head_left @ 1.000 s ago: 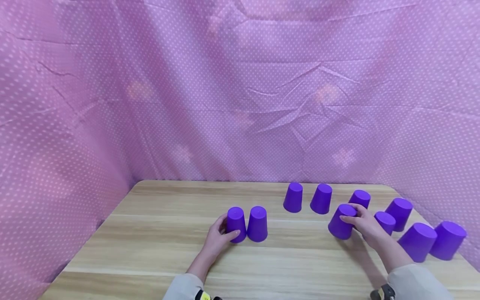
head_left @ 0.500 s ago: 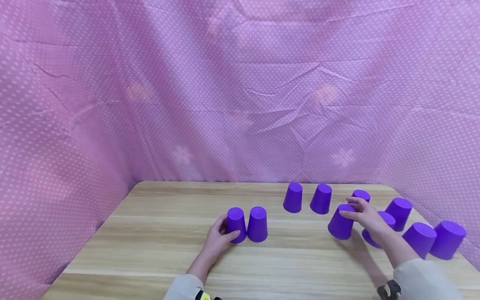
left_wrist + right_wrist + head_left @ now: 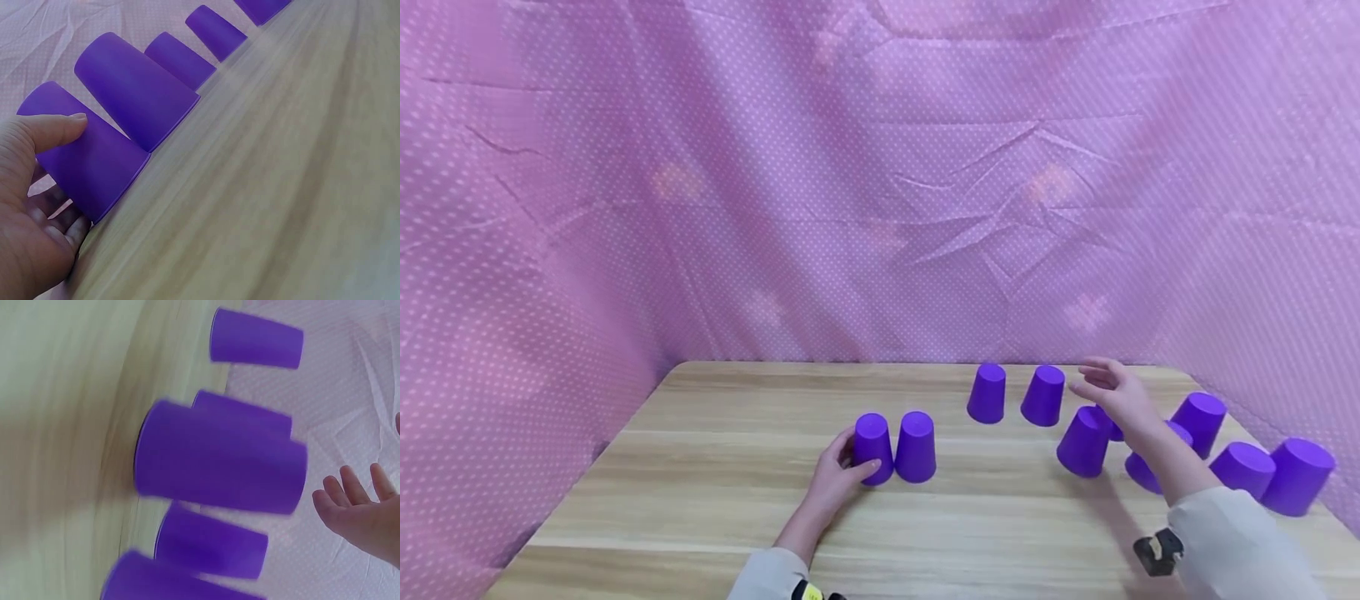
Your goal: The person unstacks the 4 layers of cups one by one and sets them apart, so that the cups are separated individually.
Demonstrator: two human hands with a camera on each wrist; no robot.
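On the left, an upside-down purple cup (image 3: 872, 446) stands on the table, and my left hand (image 3: 835, 472) grips it with the thumb in front and fingers behind. A second purple cup (image 3: 915, 447) stands right beside it. The left wrist view shows the thumb across the held cup (image 3: 94, 162). My right hand (image 3: 1120, 402) hovers above the cups on the right, fingers loose and holding nothing. Nearest below it is a purple cup (image 3: 1083, 443). Another cup (image 3: 1116, 429) behind that one is mostly hidden by the hand.
Two purple cups, a left one (image 3: 987, 394) and a right one (image 3: 1042, 397), stand at the back. More cups, including one at the right edge (image 3: 1297, 477), stand under and beyond the right forearm. A pink dotted cloth (image 3: 880, 183) hangs behind the wooden table (image 3: 737, 433).
My right hand has let go of the cup at the right and lifted up and away toward the back. That cup stays in place. The left hand has not moved.
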